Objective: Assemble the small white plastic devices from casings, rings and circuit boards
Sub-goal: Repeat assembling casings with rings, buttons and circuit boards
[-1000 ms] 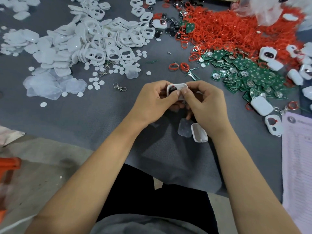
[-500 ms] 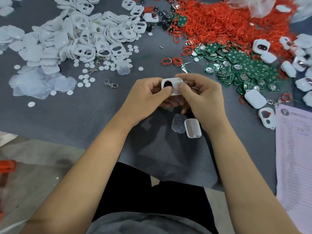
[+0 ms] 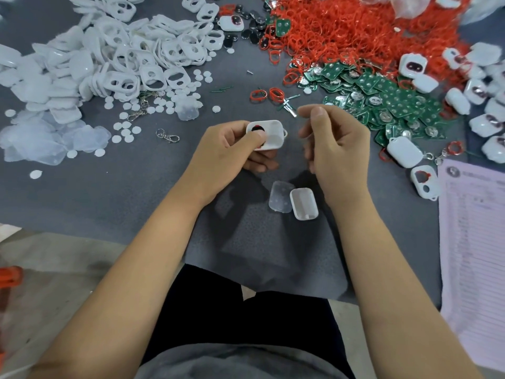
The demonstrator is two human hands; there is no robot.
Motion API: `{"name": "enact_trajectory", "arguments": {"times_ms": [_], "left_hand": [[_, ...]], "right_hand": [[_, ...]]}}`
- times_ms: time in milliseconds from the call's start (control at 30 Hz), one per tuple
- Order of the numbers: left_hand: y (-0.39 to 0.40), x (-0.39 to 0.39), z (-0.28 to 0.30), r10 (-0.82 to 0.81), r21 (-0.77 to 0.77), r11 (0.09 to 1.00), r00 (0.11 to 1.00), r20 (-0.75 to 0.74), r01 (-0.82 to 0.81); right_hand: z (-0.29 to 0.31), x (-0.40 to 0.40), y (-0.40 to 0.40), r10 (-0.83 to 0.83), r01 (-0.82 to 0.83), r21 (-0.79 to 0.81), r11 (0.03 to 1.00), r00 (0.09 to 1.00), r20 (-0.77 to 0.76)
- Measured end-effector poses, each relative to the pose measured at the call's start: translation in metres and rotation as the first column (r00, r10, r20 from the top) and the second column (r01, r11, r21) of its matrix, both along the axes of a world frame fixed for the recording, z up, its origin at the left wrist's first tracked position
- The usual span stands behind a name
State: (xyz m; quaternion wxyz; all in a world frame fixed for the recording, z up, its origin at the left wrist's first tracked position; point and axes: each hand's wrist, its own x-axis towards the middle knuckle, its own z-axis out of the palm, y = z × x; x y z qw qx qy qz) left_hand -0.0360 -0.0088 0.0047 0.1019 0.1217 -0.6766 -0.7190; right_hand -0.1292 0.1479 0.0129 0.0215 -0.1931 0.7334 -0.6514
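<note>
1 white casing (image 3: pixel 266 135) is being gripped face-up by the left hand (image 3: pixel 232 151), while the right hand (image 3: pixel 332 143) is being held empty, fingers loosely curled.

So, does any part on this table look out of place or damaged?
Nothing looks damaged. A few red rings lie apart from the red pile, and keychain clasps are scattered loose.

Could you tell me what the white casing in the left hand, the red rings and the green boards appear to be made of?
The white casing, held by the left hand, looks like smooth moulded plastic with a soft sheen. The red rings seem thin, flexible rubber or silicone, since they lie tangled and bent. The green boards look like rigid circuit board, with shiny silvery metal discs on some.
</note>
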Motion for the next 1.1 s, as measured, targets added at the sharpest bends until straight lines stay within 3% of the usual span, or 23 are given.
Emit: {"name": "enact_trajectory", "arguments": {"times_ms": [133, 400, 600, 933, 1100], "left_hand": [[0.0, 0.001, -0.006, 0.009, -0.103, 0.995, 1.0, -0.018, -0.011], [0.003, 0.001, -0.006, 0.004, -0.198, 0.98, 1.0, -0.025, -0.009], [0.01, 0.001, -0.005, 0.017, -0.29, 0.957, 1.0, -0.019, -0.022], [0.011, 0.001, -0.004, -0.007, -0.376, 0.926, 1.0, 0.02, 0.014], [0.012, 0.004, -0.002, 0.005, -0.34, 0.94, 1.0, 0.022, 0.003]], "right_hand": [[0.001, -0.004, 0.012, -0.157, 0.168, 0.064, 0.984, 0.975, -0.158], [-0.006, 0.008, 0.027, -0.168, 0.215, 0.183, 0.959, 0.956, -0.242], [-0.009, 0.016, 0.047, -0.333, 0.405, 0.24, 0.883, 0.897, -0.289], [-0.013, 0.022, 0.054, -0.16, 0.3, 0.54, 0.787, 0.943, -0.291], [-0.012, 0.031, 0.06, -0.136, 0.253, 0.408, 0.877, 0.946, -0.295]]}}
